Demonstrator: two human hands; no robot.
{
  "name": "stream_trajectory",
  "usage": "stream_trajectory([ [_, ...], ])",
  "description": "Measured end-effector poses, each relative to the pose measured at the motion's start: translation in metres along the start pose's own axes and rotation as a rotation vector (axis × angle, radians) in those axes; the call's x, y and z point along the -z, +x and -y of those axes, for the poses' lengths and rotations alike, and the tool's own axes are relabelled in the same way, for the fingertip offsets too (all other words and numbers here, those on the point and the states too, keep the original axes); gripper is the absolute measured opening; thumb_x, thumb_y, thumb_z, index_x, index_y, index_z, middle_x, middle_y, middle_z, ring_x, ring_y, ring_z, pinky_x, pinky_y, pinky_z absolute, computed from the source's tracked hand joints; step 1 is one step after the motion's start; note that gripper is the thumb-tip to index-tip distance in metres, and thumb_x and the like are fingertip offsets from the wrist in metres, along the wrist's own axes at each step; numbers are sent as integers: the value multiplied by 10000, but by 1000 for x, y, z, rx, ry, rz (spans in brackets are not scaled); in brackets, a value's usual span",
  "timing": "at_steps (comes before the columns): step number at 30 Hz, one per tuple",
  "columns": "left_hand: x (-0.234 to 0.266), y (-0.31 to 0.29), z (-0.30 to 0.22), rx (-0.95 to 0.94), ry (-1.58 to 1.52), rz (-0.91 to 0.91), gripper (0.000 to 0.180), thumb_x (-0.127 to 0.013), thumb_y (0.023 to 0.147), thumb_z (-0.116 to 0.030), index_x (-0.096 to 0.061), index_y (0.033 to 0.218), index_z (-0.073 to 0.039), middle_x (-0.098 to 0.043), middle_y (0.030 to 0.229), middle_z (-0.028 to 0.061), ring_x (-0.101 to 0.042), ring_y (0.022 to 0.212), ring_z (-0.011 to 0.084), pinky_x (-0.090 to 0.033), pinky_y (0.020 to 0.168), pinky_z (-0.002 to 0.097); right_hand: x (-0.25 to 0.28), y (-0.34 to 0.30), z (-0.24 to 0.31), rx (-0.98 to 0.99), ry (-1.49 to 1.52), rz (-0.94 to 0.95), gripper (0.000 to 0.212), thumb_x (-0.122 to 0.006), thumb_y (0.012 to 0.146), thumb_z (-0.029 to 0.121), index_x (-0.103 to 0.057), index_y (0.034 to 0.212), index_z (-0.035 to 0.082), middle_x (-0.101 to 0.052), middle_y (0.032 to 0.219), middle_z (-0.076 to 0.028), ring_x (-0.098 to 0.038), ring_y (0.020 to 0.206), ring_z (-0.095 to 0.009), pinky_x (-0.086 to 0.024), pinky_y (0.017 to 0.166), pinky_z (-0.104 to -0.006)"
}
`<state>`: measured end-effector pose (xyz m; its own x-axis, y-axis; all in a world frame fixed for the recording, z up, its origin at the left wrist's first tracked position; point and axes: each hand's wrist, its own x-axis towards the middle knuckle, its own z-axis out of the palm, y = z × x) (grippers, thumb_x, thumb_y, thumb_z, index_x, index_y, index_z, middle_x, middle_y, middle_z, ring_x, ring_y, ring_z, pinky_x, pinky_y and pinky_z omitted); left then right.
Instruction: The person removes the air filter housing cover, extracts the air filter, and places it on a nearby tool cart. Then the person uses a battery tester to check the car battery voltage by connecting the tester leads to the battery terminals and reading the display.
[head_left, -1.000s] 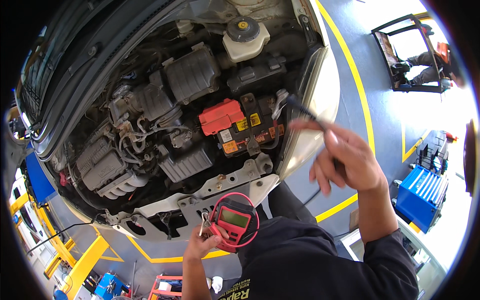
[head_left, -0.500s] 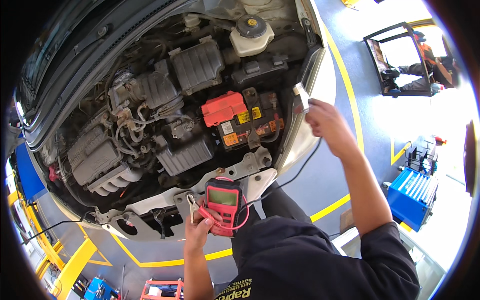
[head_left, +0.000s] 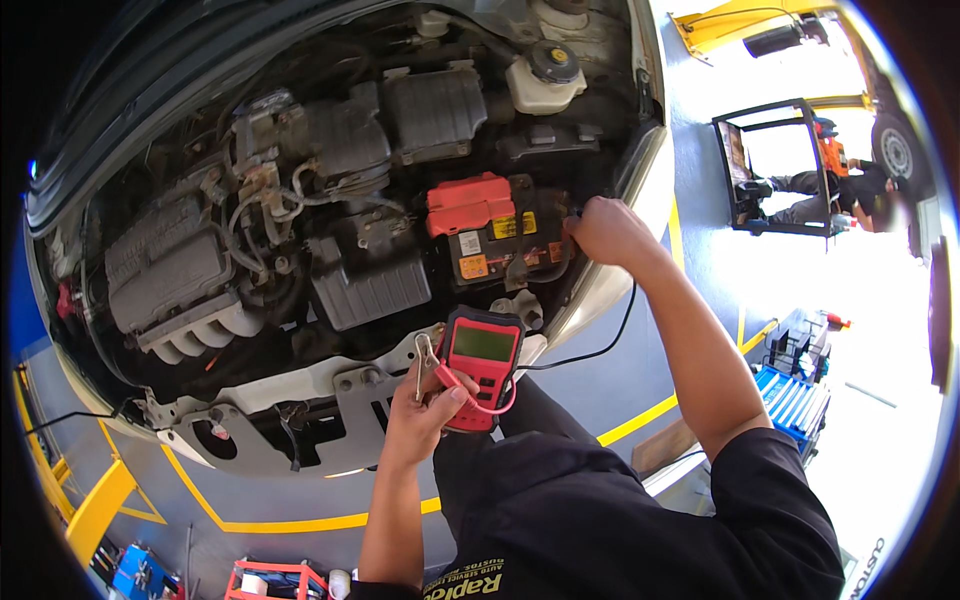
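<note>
My left hand [head_left: 422, 415] is closed round a red and black battery tester [head_left: 483, 344] with a grey-green screen, held over the car's front edge. The same hand holds a metal clamp [head_left: 426, 365] with a red grip and a red lead. At the right end of the car battery [head_left: 510, 250], by its terminal, my right hand [head_left: 610, 232] is closed on the other clamp, which the fingers hide. A black lead [head_left: 610, 343] runs from that hand to the tester. A red cover [head_left: 470, 203] sits over the battery's left end.
Engine covers [head_left: 170, 270] and hoses fill the bay to the left. A fluid reservoir [head_left: 547, 82] stands behind the battery. At the far right a person [head_left: 850, 195] is beside a black frame [head_left: 765, 165]. A blue tool chest [head_left: 795, 400] is on the right, a red cart [head_left: 280, 580] lower left.
My right hand has come left and down from the fender with the clamp, onto the battery's right end. The tester and the red-lead clamp stay in my left hand. The view has shifted.
</note>
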<state>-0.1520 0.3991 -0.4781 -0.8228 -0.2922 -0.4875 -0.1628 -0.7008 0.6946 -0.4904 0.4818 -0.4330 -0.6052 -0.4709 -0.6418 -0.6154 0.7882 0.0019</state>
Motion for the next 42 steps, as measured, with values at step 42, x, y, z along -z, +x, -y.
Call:
stream_trajectory([
  [42,44,12,21,21,-74,77,244,-749,899,-205,-708,1036,-7,-727,974,84,-660,951,159,-507,868,317,-13,6,49,583,-171,-548,534,-779,839,239,-612,1306,40,-610,1260,-105,-557,1231,-312,-447,1039,-443],
])
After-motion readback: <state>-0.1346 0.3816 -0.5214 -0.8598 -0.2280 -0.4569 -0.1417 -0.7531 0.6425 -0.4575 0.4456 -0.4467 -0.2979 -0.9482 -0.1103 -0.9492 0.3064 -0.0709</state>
